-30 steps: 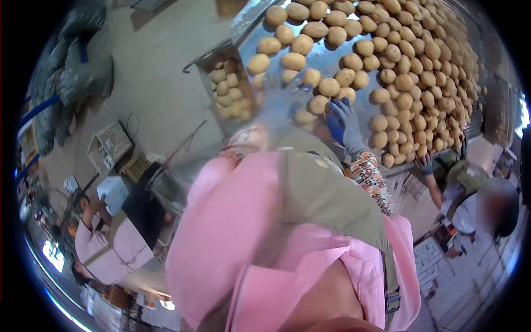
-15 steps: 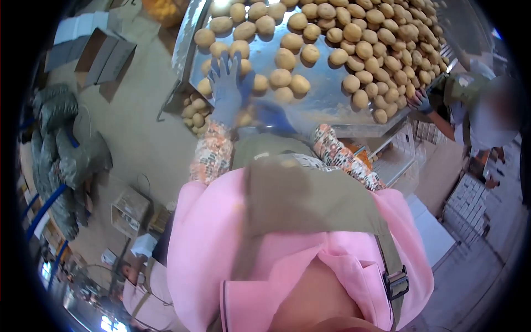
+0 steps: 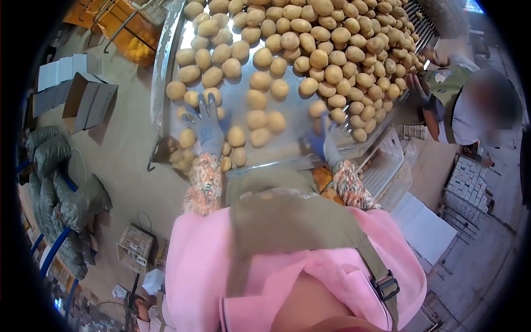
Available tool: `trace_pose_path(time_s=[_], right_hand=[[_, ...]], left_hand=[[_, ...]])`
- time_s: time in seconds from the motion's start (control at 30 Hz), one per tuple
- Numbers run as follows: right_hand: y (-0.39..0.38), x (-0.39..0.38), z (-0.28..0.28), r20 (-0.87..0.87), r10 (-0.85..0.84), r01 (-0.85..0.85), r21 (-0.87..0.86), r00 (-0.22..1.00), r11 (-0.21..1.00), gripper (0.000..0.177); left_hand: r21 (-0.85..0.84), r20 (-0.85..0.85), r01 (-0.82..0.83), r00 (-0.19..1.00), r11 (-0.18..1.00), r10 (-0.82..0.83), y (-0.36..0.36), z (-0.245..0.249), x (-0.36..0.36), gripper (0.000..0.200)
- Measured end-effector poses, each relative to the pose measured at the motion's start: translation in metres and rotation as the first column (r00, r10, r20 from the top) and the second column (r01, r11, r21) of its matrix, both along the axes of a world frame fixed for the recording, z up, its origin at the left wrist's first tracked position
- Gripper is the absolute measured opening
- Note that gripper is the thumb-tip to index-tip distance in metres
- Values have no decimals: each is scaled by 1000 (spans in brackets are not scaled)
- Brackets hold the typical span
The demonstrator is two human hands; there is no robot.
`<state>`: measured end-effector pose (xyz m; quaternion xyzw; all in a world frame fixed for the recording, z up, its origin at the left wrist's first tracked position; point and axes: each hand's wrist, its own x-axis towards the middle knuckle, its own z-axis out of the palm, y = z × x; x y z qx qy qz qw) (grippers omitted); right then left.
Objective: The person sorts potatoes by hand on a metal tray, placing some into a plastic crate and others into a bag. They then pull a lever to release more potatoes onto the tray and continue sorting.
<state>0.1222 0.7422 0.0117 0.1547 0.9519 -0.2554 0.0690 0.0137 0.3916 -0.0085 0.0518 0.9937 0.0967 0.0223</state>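
Note:
My left hand (image 3: 208, 128), in a grey-blue glove, has its fingers spread among potatoes (image 3: 256, 100) near the left front corner of a metal table (image 3: 292, 123). Its fingertips reach the potatoes just ahead, and a few more lie right beside the palm. My right hand (image 3: 325, 139), gloved in the same way and somewhat blurred, is held over the table's front part with fingers apart. A potato (image 3: 318, 108) lies just beyond its fingertips, at the edge of a dense heap (image 3: 354, 53) on the right.
Across the table's right side, another person (image 3: 454, 91) has gloved hands at the heap. More potatoes (image 3: 181, 156) sit below the left corner. Plastic crates (image 3: 387, 160) stand under the right front edge. On the left floor are cardboard boxes (image 3: 88, 105) and filled dark bags (image 3: 72, 193).
My right hand has swung right, away from the middle toward the heap. Several potatoes now lie beside my left hand at the front, and the view has shifted.

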Motion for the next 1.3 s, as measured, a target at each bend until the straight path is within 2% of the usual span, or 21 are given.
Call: trace_pose_path(time_s=[0.03,0.1,0.27,0.3,0.33,0.43,0.47,0.57,0.63,0.83,0.87,0.9,0.93,0.97,1.03,1.1,1.13,1.2,1.23,1.27,1.3], right_hand=[[-11,-15,25,-5,-5,5,-3,1000,1000,69],[-28,-55,97,216,392,-181,-626,894,759,53],[28,-177,48,-24,-122,58,-780,992,623,53],[32,-192,43,-153,-74,31,-269,985,963,55],[30,-201,42,-231,42,41,344,972,938,57],[-15,-175,35,-290,-25,119,311,957,943,56],[-16,-165,37,-11,113,-98,409,994,907,60],[-56,-123,65,220,454,-503,453,863,736,63],[-88,-95,36,323,382,-491,402,866,773,63],[-106,-82,62,78,595,-591,-68,800,804,47],[-93,-96,47,58,427,-341,-512,902,789,42],[-84,-114,36,122,258,-40,-837,958,546,38],[-81,-138,44,107,89,33,-803,990,595,38],[-91,-175,86,-283,215,-314,-372,935,873,41],[-75,-209,61,-288,446,-419,152,848,895,38],[-57,-249,73,87,637,-570,-366,766,735,35],[-39,-274,47,-8,601,-576,-298,799,761,31],[-51,-328,101,94,98,-15,-643,991,766,40],[-45,-356,101,-382,227,-334,-243,896,911,52],[-26,-396,84,-486,325,-309,116,811,944,58],[-19,-414,89,-272,277,-204,267,922,942,70]], left_hand=[[-9,2,9,1000,1000,-9,-1,0,-1,72],[-23,2,13,1000,1000,-13,-3,0,-2,72],[-180,171,64,985,982,-32,-3,23,-8,79],[-238,241,82,970,968,-23,-2,28,-9,81],[-209,231,65,973,976,-16,0,29,-9,83],[-142,145,59,989,988,-38,-6,14,-6,85],[-144,149,52,988,988,-30,-6,10,-7,85],[-122,37,32,999,992,-28,-6,-4,-3,83],[-103,101,32,995,994,-21,-7,8,-2,81],[-15,-18,6,1000,1000,-6,-5,2,-5,69],[-4,-26,6,1000,1000,-6,-5,1,-7,69],[2,-44,12,999,1000,-12,-5,2,-7,69],[7,-60,16,998,1000,-15,-5,2,-7,70],[15,-69,5,998,1000,-4,-4,4,-7,70],[38,5,6,1000,999,-6,-3,10,-5,70],[54,76,14,997,998,-18,-4,18,-7,71],[60,114,18,993,998,-25,-6,21,-7,72],[61,167,15,986,998,-25,-9,23,-8,72],[52,177,19,984,998,-28,-8,24,-8,71],[41,186,29,982,999,-36,-7,23,-8,71],[29,190,33,981,999,-38,-8,24,-7,70]])
